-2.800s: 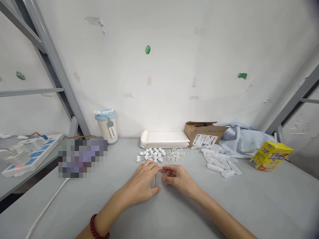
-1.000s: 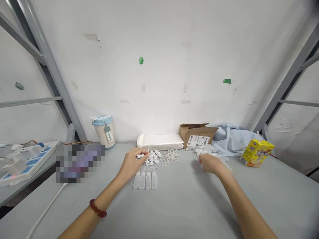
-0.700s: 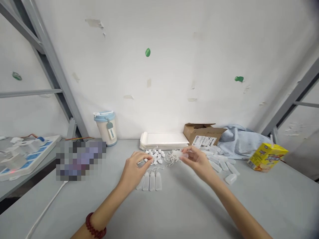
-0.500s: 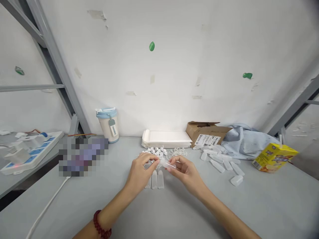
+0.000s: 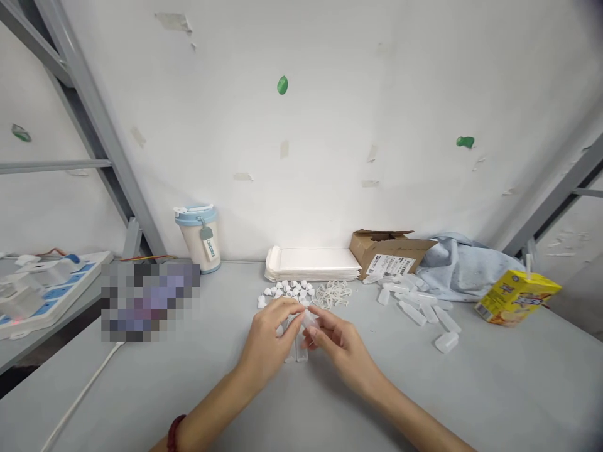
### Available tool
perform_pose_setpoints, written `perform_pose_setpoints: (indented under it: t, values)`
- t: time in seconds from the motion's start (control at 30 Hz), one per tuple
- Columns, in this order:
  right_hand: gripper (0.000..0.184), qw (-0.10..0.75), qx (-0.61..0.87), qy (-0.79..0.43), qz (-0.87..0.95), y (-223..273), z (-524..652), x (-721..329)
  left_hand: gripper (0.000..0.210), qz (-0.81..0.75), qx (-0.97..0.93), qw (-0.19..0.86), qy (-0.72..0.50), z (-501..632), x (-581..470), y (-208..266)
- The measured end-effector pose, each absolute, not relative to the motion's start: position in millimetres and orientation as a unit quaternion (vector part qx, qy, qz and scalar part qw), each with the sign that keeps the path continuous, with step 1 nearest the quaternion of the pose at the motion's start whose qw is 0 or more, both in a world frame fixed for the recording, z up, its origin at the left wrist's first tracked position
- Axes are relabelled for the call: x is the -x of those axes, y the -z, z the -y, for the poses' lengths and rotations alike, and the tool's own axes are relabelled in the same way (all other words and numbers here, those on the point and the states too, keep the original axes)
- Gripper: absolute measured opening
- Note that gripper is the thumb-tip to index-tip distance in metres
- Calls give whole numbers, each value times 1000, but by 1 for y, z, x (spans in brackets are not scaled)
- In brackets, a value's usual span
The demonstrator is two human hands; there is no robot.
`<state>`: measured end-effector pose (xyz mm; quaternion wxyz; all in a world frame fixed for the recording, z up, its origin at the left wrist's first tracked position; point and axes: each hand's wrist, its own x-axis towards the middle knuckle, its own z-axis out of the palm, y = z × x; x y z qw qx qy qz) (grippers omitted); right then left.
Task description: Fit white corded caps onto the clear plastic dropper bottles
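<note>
My right hand (image 5: 342, 342) is closed around a small translucent plastic bottle (image 5: 309, 320), tilted with its top toward my left fingertips. My left hand (image 5: 273, 333) pinches at the bottle's neck, where a small white cap (image 5: 305, 302) shows; the fingers partly hide it. Below the hands, several similar bottles (image 5: 301, 353) lie side by side on the table, partly covered by my hands. Just behind my hands is a pile of white caps (image 5: 287, 289). To its right lies a heap of thin white loops (image 5: 333, 293).
A stack of white envelopes (image 5: 318, 263) and an opened cardboard box (image 5: 391, 254) stand against the wall. Loose bottles (image 5: 412, 312), a blue cloth (image 5: 466, 267) and a yellow drink carton (image 5: 517, 298) are at right. On the left are a tumbler (image 5: 200, 238) and a power strip (image 5: 56, 292).
My hands have come closer together, and the bottle has tilted from nearly level to steeper at my left fingertips. The view has shifted slightly.
</note>
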<state>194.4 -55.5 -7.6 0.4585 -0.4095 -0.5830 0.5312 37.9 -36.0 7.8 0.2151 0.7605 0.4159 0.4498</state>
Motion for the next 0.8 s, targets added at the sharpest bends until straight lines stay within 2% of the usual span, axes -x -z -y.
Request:
perform_pose_setpoints:
  t: [0.33,0.57,0.8]
  values:
    - [38,505,376,-540,558,3,55,-195,22,-365,-813,126,-436,41,-38,-1]
    - [38,491,365,-586,532,-3,57,-195,20,-369,-812,95,-442,44,-37,-5]
    - [39,490,343,-630,496,-3,53,-201,42,-330,-855,19,-400,43,-40,0]
